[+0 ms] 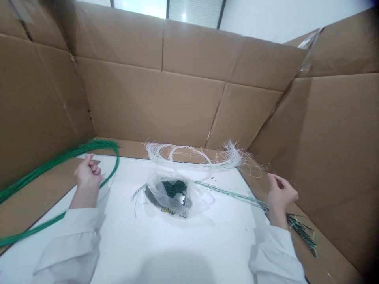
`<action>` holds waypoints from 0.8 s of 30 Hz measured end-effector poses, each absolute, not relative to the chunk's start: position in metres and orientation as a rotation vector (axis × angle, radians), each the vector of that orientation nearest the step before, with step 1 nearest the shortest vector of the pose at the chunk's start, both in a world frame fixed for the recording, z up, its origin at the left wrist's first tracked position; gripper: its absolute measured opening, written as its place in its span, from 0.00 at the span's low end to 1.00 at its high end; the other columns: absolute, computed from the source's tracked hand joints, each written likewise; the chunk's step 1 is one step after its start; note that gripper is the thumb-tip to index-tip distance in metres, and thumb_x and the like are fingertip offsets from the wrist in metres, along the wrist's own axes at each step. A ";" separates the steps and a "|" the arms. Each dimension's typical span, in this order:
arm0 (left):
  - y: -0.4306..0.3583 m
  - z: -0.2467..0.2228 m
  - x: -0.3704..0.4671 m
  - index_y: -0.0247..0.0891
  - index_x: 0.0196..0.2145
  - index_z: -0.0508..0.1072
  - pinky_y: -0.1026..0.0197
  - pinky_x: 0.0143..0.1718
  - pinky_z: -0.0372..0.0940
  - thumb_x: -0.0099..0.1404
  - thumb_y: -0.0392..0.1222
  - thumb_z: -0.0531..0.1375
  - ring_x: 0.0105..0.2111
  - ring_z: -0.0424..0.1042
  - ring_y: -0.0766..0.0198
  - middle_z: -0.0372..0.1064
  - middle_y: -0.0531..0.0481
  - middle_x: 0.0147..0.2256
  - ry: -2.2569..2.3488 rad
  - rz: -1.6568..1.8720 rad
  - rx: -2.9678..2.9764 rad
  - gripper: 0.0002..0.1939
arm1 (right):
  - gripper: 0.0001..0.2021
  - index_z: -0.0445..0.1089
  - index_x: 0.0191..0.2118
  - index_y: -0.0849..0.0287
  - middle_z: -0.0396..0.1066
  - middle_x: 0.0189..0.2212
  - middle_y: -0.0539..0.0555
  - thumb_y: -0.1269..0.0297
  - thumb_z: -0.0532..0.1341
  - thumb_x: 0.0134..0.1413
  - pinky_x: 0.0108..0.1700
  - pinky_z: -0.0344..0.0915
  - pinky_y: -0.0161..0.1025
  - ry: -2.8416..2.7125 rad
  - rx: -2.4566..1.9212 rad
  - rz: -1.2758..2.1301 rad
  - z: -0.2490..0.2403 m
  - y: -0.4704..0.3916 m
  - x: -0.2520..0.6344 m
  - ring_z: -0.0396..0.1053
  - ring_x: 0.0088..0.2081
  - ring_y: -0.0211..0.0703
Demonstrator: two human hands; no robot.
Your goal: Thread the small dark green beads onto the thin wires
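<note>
My left hand [88,171] is raised at the left, fingers curled and thumb pressed against them, beside a loop of green wire strands [116,159]. Far to the right, my right hand [281,191] is closed in a pinch. Whatever either hand pinches is too fine to make out. Between them on the white tabletop [177,248] sits a clear plastic bag [197,201] with tiny dark green beads [174,188] in it. A bundle of thin green strands [231,192] runs behind the bag toward my right wrist, its dark beaded ends [304,236] lying beyond that wrist.
A coil of fine white strands [233,156] lies along the back edge. Cardboard walls [148,102] enclose the table at the back, left and right. A few loose dark beads [213,178] are scattered on the tabletop. Above the back wall is a window [195,12].
</note>
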State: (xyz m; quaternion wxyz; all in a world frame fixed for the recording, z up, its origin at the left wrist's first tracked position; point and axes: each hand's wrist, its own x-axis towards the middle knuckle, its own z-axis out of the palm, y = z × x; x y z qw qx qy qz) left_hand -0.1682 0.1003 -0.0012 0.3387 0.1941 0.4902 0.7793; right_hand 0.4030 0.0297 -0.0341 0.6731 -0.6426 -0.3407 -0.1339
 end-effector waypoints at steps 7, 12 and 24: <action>0.088 -0.006 -0.104 0.36 0.28 0.64 0.66 0.33 0.64 0.55 0.47 0.59 0.31 0.69 0.70 0.69 0.50 0.34 1.122 2.073 0.941 0.11 | 0.19 0.75 0.30 0.65 0.72 0.24 0.57 0.51 0.60 0.41 0.30 0.60 0.38 -0.924 -1.588 -0.223 -0.035 0.034 0.371 0.63 0.24 0.42; 0.052 0.006 -0.045 0.37 0.32 0.64 0.56 0.39 0.67 0.59 0.49 0.56 0.28 0.72 0.65 0.69 0.53 0.23 0.930 1.788 1.283 0.12 | 0.20 0.74 0.27 0.62 0.72 0.22 0.55 0.48 0.57 0.45 0.27 0.58 0.36 -1.285 -1.572 -0.177 -0.028 0.036 0.319 0.59 0.20 0.38; 0.025 0.010 -0.027 0.34 0.33 0.73 0.61 0.37 0.66 0.57 0.43 0.59 0.28 0.73 0.63 0.72 0.50 0.23 1.039 1.652 1.513 0.09 | 0.19 0.73 0.26 0.63 0.70 0.20 0.53 0.49 0.57 0.46 0.25 0.56 0.34 -1.357 -1.539 -0.093 -0.026 0.032 0.295 0.55 0.19 0.35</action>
